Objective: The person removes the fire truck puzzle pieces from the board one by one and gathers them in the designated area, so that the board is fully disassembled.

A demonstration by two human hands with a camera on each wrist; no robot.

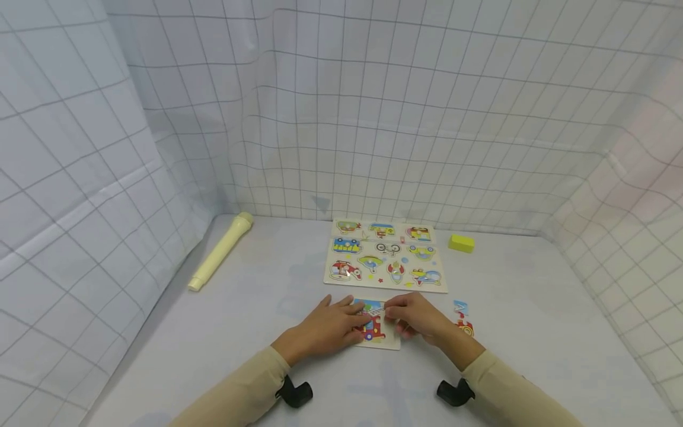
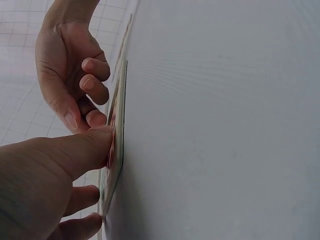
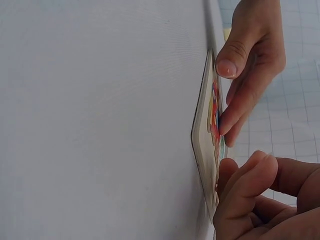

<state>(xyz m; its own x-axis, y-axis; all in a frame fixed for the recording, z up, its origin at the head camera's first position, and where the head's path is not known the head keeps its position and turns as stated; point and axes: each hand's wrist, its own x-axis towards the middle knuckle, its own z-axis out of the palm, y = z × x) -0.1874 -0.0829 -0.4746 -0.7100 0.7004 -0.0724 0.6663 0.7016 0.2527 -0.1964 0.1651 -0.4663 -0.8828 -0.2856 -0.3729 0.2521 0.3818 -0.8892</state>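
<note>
A small square jigsaw board (image 1: 392,341) with a red fire engine picture lies on the white table. My left hand (image 1: 332,325) rests on its left side, fingers extended across the picture; in the right wrist view, the left fingers (image 3: 248,95) touch the coloured pieces. My right hand (image 1: 418,317) is at the board's upper right edge with bent fingers. Its thumb and forefinger come close together in the right wrist view, but whether a piece is between them is hidden. Two loose jigsaw pieces, one blue and white (image 1: 460,307), one red (image 1: 466,328), lie beside the right wrist.
Behind the small board lies a larger wooden vehicle puzzle (image 1: 384,258). A yellow block (image 1: 461,243) is to its right. At the left lies a pale yellow stick with a rounded head (image 1: 221,252). White gridded curtains (image 1: 373,118) surround the table's back and sides.
</note>
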